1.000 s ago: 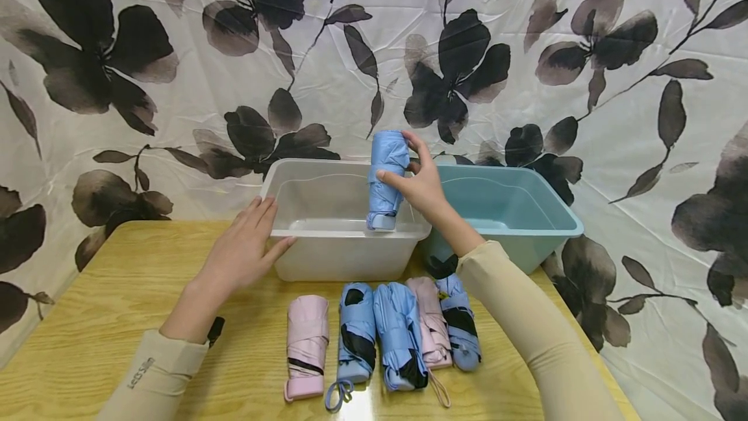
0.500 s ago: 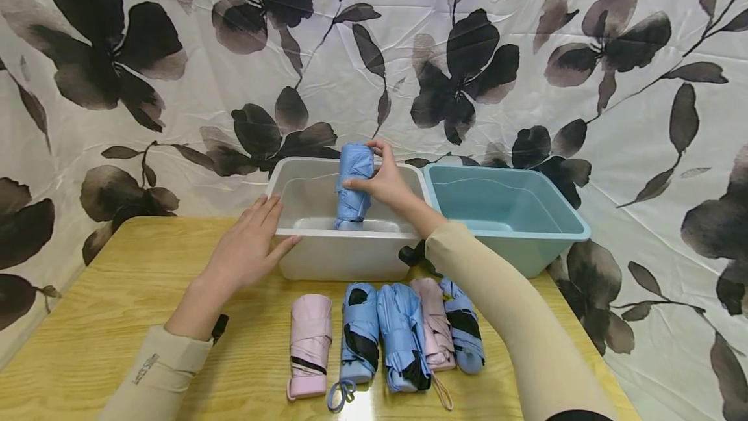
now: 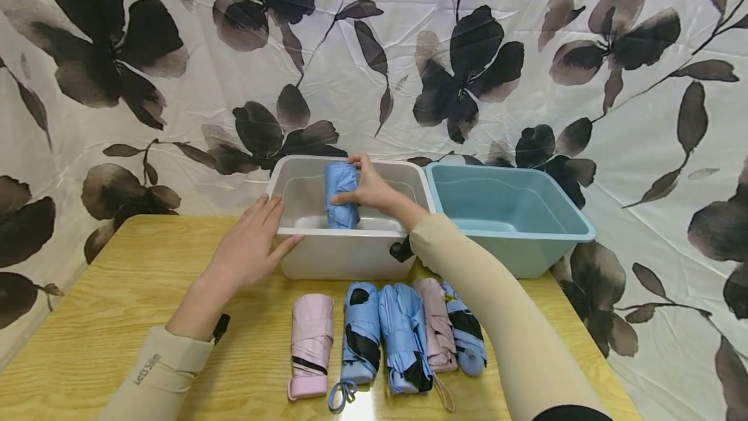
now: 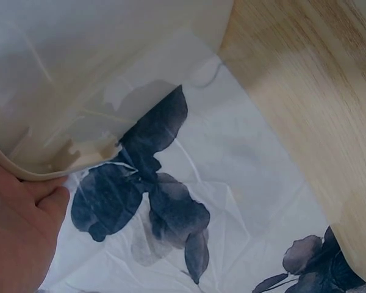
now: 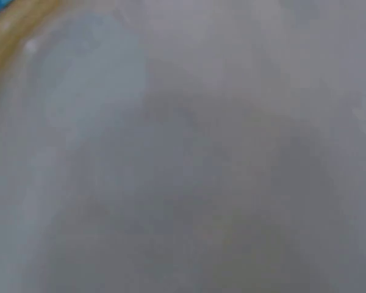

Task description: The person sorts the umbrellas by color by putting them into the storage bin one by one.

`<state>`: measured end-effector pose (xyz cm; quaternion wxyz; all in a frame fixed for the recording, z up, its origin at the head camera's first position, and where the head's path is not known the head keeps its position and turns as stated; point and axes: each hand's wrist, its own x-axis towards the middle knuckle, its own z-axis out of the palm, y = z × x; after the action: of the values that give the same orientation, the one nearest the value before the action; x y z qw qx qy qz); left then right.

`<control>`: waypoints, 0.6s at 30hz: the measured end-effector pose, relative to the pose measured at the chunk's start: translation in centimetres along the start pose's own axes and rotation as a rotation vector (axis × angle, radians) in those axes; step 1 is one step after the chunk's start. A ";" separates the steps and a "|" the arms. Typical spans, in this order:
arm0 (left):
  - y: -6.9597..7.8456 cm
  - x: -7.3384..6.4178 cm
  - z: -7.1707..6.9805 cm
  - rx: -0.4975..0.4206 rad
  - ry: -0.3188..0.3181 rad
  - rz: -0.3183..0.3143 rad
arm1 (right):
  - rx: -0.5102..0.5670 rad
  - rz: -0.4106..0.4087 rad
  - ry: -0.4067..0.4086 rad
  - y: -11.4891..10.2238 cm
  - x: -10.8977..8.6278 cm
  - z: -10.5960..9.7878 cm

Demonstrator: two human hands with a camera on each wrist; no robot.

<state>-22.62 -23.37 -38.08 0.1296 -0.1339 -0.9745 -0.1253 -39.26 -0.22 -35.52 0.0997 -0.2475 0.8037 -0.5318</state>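
Note:
My right hand [image 3: 374, 188] grips a folded blue umbrella [image 3: 341, 193] inside the white plastic bin [image 3: 345, 255], its lower end hidden behind the front rim. My left hand [image 3: 248, 242] rests with fairly straight fingers against the bin's left rim, thumb at the front corner. In the left wrist view, part of that hand [image 4: 21, 226] touches the rim from outside. The right wrist view is blurred, with pale bin surface and no hand visible. Before the bin lie a pink umbrella [image 3: 311, 343], blue umbrellas [image 3: 360, 330] and another pink one, all folded.
A teal bin [image 3: 526, 255] stands directly right of the white bin. Both are on a wooden table [image 3: 134, 297], backed by a floral cloth [image 3: 374, 51]. The folded umbrellas lie in a row near the table's front.
My right hand has carried the blue umbrella left and down, from over the white bin's right part to inside it. The left hand stays at the rim.

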 end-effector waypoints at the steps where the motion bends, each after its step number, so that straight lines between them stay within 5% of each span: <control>1: 0.0 0.0 0.0 0.001 0.001 -0.001 | -0.016 0.006 -0.019 0.2 0.0 0.1; 18: 0.2 -0.1 0.2 0.001 0.010 -0.003 | -0.280 0.062 -0.200 1.7 -0.5 1.0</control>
<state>-22.52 -23.15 -38.23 0.1344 -0.1318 -0.9741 -0.1257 -38.94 -0.22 -37.52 0.1600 -0.2859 0.8631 -0.3843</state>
